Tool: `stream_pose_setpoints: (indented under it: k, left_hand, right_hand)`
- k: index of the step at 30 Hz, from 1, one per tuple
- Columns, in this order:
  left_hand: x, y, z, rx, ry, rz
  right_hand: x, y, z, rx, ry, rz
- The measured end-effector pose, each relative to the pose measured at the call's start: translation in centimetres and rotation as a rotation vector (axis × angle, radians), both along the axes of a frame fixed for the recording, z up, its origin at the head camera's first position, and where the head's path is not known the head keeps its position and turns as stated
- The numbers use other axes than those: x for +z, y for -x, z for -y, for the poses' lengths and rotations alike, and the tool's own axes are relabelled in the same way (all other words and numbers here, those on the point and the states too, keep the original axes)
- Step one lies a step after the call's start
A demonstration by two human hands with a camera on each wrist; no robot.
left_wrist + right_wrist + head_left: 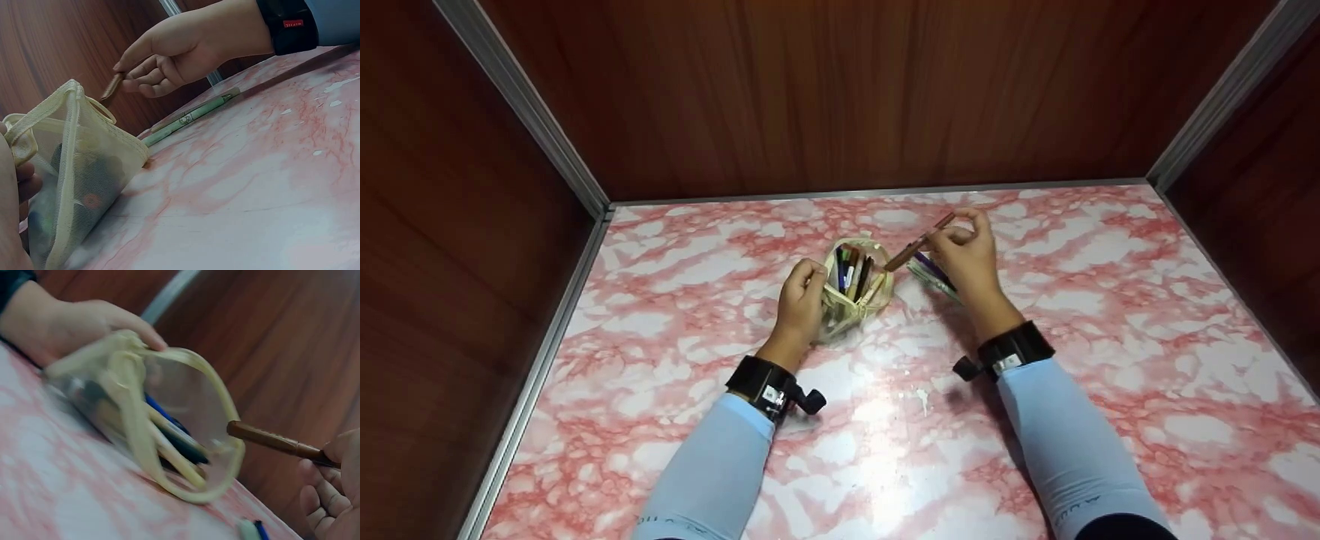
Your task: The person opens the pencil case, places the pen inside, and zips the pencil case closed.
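Observation:
A pale yellow mesh pencil pouch [877,302] stands with its mouth open in the head view, several pens [853,274] inside it. My left hand [800,300] grips the pouch's rim on its left side. Between thumb and fingers of my right hand [969,259] is a brown pen [270,440], slanted down toward the pouch. In the right wrist view the pen's end overlaps the right rim of the opening. A green pen [194,115] lies on the table beside the pouch, with a purple pen [928,264] next to it, partly behind my right hand.
The table [660,390] has a red and white marbled top. Dark wooden panels [840,97] rise at the back and both sides, with metal strips [529,112] along the corners.

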State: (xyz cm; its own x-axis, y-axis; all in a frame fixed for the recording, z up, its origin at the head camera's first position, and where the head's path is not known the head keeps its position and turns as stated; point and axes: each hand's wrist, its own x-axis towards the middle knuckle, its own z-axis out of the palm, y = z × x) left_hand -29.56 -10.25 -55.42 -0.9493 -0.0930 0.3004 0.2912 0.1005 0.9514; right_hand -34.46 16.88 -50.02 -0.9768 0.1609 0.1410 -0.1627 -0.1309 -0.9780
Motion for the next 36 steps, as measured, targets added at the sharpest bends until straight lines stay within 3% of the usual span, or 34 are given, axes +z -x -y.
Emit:
stream_pose_setpoints:
  k: [9,19,29,36]
  left_hand:
    - [0.0,0.0,-0.1,0.01,0.003,-0.014]
    - [0.0,0.0,0.0,0.007,0.014,-0.022]
    - [0.0,0.1,-0.1,0.009,0.002,-0.032]
    - [-0.1,0.1,-0.1,0.013,0.004,-0.042]
  right_hand:
    - [-1.0,-1.5,3.8,0.074,-0.077,0.007]
    - [-1.4,-1.5,4.3,0.1,-0.083,0.046]
    - [-1.9,-1.7,4.1,0.23,-0.315,0.221]
    - [-1.6,-2.1,4.4,0.303,-0.431,0.152]
